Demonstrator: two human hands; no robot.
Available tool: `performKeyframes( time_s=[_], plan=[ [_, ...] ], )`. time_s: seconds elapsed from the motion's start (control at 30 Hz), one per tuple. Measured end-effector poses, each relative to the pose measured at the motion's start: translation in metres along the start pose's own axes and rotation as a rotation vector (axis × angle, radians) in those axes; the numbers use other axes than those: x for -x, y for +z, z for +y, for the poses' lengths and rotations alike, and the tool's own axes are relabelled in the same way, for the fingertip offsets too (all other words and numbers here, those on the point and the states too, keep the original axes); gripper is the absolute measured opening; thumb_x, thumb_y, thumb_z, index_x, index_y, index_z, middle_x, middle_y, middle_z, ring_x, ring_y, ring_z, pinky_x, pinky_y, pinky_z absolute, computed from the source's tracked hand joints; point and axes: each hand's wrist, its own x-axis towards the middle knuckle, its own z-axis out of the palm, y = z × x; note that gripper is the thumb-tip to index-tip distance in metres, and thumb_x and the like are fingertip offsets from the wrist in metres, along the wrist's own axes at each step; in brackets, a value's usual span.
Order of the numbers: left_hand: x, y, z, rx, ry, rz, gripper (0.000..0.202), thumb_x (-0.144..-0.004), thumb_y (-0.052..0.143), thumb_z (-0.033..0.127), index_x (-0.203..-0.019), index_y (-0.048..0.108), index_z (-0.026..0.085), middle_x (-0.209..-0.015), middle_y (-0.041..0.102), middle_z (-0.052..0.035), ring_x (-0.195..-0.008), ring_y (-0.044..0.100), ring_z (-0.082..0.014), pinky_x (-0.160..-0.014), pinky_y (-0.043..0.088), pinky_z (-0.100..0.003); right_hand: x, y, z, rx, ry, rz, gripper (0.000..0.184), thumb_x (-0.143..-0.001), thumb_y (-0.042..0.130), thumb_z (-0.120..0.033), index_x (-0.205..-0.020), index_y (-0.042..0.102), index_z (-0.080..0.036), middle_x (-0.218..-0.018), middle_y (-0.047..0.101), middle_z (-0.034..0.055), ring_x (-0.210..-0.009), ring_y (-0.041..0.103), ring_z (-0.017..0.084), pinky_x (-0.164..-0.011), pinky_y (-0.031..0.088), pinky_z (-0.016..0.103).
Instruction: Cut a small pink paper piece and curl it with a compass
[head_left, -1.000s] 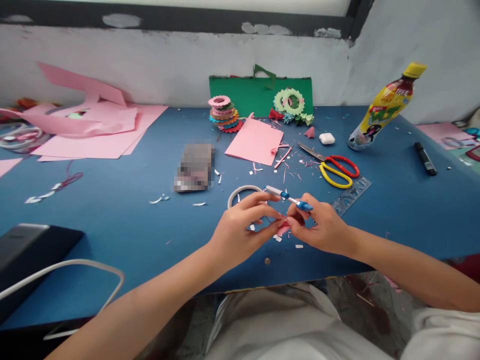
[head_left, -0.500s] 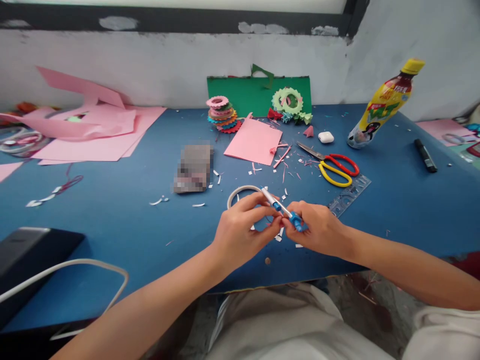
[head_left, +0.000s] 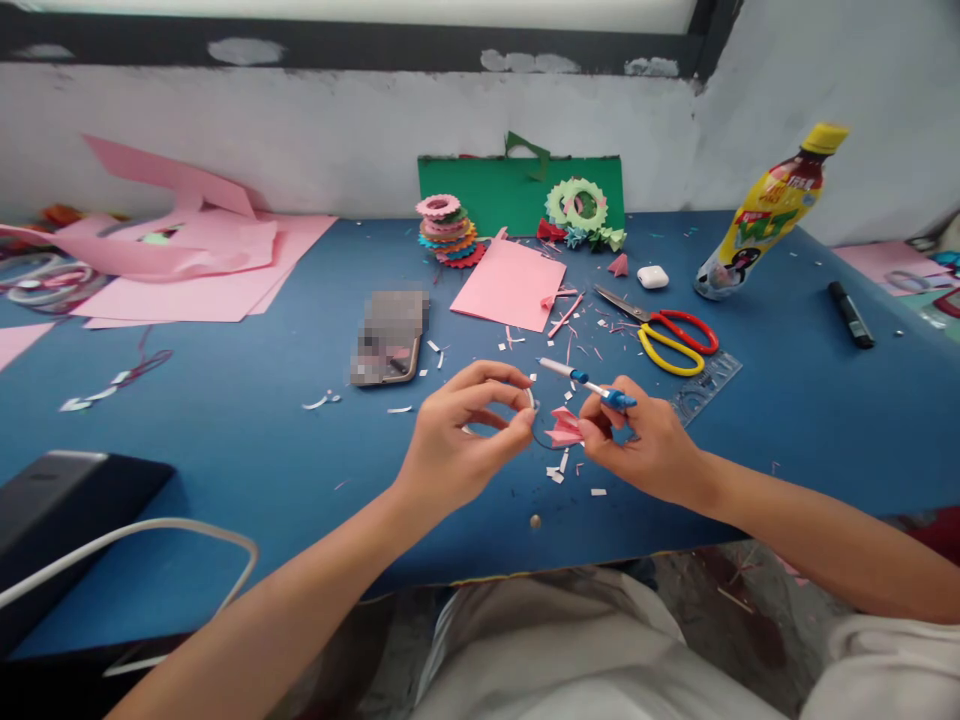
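My right hand is closed, pinching a folded pink paper piece between thumb and finger. A slim white-and-blue pen-like tool also rests in its grip, pointing left. My left hand is a little to the left, its thumb and index finger curled together in a pinch. Something small and white shows at those fingertips, but I cannot tell whether it is held. Behind the left hand lies a pale ring, mostly hidden. Small white paper scraps lie under the hands.
Scissors lie on a clear ruler to the right. Pink paper, a phone, stacked paper rings and a white earbud case lie farther back. A bottle leans at right; a black box is at left.
My hands have moved apart: the left has shifted left, the right slightly right. The pink folded piece, hidden before between my fingers, now shows in my right hand.
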Motion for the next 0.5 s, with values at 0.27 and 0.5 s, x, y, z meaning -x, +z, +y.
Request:
performKeyframes(
  time_s=[0.27, 0.5],
  plan=[
    [-0.0063, -0.0023, -0.0019, 0.247, -0.306, 0.003, 0.024, -0.084, 0.055, 0.036, -0.09, 0.067, 0.016, -0.085, 0.066, -0.0035, -0.063, 0.058, -0.0091, -0.058, 0.049, -0.018, 0.0008, -0.0019, 0.003, -0.111, 0.036, -0.011, 0.028, -0.082, 0.052, -0.023, -0.073, 0.026, -0.023, -0.068, 0.049, -0.0051, -0.058, 0.046, 0.007, -0.058, 0.04, 0.021],
    [-0.0034, 0.0051, 0.0036, 0.58, -0.537, -0.372, 0.044, -0.072, 0.07, 0.032, -0.112, 0.057, 0.019, -0.097, 0.066, -0.0054, -0.083, 0.064, -0.0189, -0.055, 0.055, -0.023, -0.0001, -0.0029, 0.0007, -0.214, 0.104, -0.06, 0.028, -0.083, 0.054, -0.025, -0.074, 0.028, -0.023, -0.072, 0.054, -0.0036, -0.063, 0.049, 0.009, -0.059, 0.04, 0.023]
  ],
)
